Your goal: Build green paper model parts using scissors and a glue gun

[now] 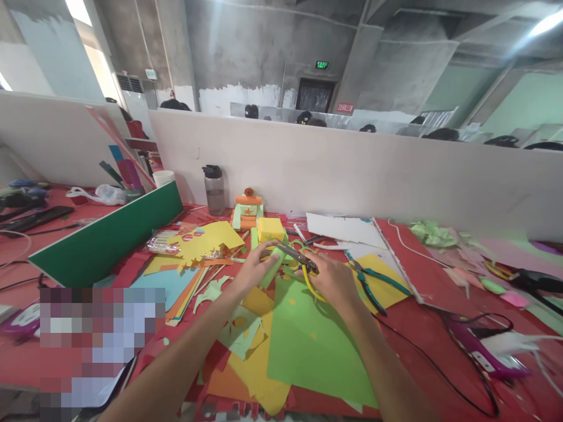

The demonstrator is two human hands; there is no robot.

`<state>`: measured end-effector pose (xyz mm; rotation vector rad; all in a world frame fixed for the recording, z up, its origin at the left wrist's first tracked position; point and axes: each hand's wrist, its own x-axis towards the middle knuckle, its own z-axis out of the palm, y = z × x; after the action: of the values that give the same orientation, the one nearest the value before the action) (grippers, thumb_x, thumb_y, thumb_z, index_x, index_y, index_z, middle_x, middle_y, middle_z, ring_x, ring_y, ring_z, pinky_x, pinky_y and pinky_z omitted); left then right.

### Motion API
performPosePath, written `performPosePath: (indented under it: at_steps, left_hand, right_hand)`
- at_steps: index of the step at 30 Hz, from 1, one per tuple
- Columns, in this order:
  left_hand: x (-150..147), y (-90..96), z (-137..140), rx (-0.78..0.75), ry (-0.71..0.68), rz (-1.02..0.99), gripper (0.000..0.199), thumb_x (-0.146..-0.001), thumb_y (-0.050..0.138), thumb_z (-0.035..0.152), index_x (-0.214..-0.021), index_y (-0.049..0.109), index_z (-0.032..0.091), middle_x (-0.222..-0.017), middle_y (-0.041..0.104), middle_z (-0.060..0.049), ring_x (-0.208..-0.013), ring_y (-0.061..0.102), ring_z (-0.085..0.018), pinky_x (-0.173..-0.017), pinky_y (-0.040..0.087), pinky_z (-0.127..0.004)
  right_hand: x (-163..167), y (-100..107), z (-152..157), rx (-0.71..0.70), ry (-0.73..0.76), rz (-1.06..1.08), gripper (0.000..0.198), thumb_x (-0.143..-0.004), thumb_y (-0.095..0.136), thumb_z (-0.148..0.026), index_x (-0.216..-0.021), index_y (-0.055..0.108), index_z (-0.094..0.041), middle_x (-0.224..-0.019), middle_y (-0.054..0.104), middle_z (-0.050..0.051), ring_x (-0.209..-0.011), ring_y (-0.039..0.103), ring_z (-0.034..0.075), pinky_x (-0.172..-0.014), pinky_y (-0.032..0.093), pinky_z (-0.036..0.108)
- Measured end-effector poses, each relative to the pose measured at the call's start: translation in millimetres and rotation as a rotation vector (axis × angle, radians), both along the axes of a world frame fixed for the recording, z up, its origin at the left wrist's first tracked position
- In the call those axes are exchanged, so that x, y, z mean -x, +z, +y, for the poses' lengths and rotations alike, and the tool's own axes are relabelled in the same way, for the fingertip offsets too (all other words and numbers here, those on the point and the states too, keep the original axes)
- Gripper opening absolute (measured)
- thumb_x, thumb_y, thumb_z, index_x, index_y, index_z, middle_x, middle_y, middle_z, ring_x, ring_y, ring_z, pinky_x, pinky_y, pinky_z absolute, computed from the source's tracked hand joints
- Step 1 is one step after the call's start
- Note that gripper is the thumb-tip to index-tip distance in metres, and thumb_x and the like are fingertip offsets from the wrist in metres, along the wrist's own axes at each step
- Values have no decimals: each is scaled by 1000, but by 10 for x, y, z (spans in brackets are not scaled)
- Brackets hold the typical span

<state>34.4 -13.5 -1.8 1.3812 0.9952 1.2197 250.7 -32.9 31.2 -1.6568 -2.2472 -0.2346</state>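
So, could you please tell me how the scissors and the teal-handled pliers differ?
The scissors are in the right hand; the pliers lie over yellow paper. The scissors show a yellow handle, the pliers teal ones. Both have coloured handles.

Yellow-handled scissors (301, 258), bright green sheet (314, 346)

Scissors (294, 253) are resting in the right hand (336, 280), beside a paper strip (273, 268) sitting in the left hand (257, 266). Pliers (362, 273) are lying right of the right hand, on a sheet (379, 263). Beyond the left hand, a bottle (215, 196) is standing before a partition (329, 161).
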Motion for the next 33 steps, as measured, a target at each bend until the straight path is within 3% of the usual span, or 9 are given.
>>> performPosePath:
  at_steps: [9,23,33]
  left_hand:
    - [-1,61,-29,6,19,42,46,-85,68,47,-123,63,21,-127,65,-12,-121,58,-29,-100,46,-40]
    - [7,64,-18,-72,41,85,46,-85,66,47,-124,61,22,-127,65,-11,-119,58,-29,-96,48,-38]
    - [20,42,-26,-56,31,107,47,-86,66,47,-126,60,24,-134,60,-12,-129,52,-32,-103,46,-42]
  right_hand:
    - [2,14,-15,2,-8,10,34,-93,59,-48,-119,68,-29,-110,76,6,-96,72,26,-74,49,30]
    - [22,-13,-5,37,2,7,42,-91,60,-53,-125,64,-28,-115,73,8,-98,70,28,-78,49,33]
    - [8,-35,5,-18,10,-10,42,-92,57,-54,-124,65,-27,-111,74,7,-93,70,28,-74,48,34]
